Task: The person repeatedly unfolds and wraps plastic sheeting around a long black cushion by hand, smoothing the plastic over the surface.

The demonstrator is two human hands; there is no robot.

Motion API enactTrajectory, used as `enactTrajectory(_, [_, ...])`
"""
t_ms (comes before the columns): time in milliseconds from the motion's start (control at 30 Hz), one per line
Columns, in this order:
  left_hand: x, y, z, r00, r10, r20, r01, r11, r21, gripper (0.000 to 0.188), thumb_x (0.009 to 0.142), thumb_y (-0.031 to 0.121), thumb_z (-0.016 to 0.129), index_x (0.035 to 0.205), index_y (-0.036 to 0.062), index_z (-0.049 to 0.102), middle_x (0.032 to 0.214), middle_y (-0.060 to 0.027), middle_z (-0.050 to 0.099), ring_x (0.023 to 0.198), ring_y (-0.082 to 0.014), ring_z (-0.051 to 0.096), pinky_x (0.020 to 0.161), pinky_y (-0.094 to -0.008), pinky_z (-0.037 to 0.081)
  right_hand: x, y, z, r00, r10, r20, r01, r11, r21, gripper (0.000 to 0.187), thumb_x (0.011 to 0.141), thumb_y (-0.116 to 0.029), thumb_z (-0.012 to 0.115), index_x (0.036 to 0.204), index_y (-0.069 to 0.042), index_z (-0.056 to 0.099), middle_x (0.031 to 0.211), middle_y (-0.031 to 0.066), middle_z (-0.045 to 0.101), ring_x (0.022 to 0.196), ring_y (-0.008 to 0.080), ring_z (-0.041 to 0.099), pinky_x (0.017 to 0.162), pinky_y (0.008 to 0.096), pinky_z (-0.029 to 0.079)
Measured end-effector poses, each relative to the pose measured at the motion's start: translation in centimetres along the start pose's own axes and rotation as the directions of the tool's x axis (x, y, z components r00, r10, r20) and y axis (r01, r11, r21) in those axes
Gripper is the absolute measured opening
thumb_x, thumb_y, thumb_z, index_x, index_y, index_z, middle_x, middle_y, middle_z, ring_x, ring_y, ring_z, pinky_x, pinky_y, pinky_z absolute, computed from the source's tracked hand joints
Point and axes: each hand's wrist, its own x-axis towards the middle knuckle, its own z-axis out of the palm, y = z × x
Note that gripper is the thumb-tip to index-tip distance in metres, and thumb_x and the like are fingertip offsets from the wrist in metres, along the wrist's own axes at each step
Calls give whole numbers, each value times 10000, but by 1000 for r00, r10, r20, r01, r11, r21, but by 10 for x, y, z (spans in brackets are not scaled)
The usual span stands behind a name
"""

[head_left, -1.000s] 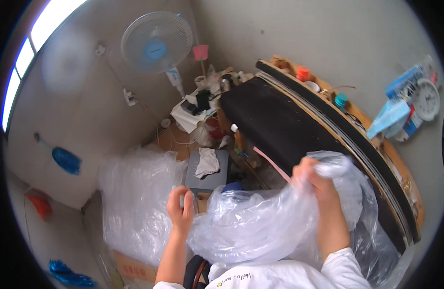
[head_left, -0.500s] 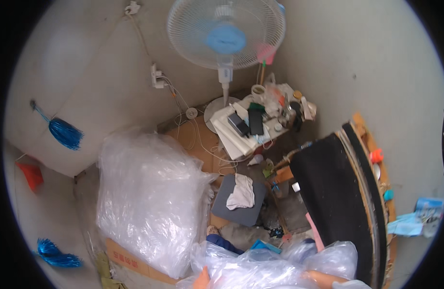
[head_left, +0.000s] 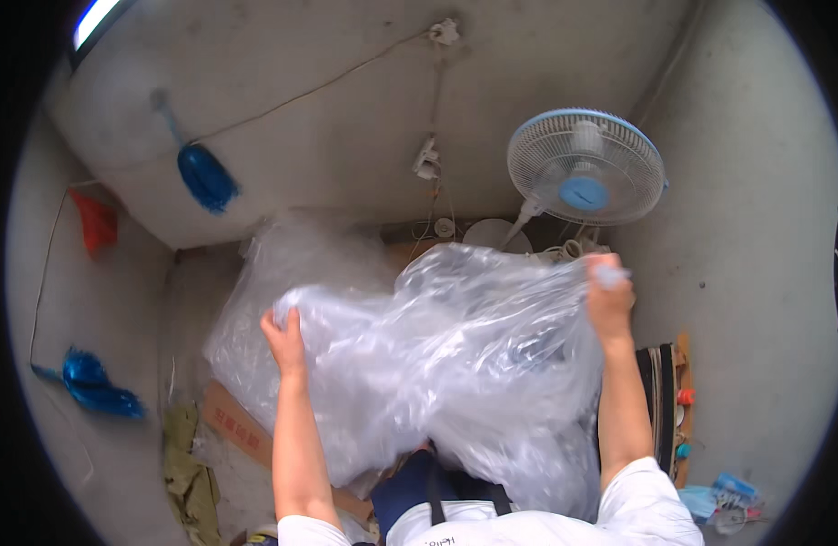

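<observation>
"What are you seeing worn?"
"A white cloth shirt (head_left: 551,530); short white sleeves (head_left: 651,508) are leaving the forearms (head_left: 626,419) bare."
"Any markings?"
"Small dark lettering (head_left: 439,541) is crossing its front; navy-blue cloth (head_left: 403,489) is showing below."

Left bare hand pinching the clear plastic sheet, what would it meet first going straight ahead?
Probably the translucent, crinkled plastic pile beyond the left hand; depth is unclear, so it might pass above.

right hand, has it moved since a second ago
Yes, left and up relative to the standing fan. The right hand was far to its lower right; now just below it in view.
</observation>
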Motion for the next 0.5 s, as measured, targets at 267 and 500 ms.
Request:
enactTrajectory(267, [-181,29,-15,611,372,698,-492,870,-33,419,737,205,619,1103,30,514,1079,-156,559,1036,-330,511,895,-420,355,-78,-69,-79,890,44,454,-295,814,500,205,906,-255,508,793,-86,481,577,-47,394,480,35,403,421,177,294])
enactTrajectory(500, [-209,58,95,382,273,883,-229,953,-196,591,764,254,587,1256,-5,385,1261,-214,431,1142,-374,425,941,-427,358,-19,-106,-205,971,47,-234,130,719,683,278,929,-264,459,1053,-35,555,976,56,565,928,120,541,841,275,437])
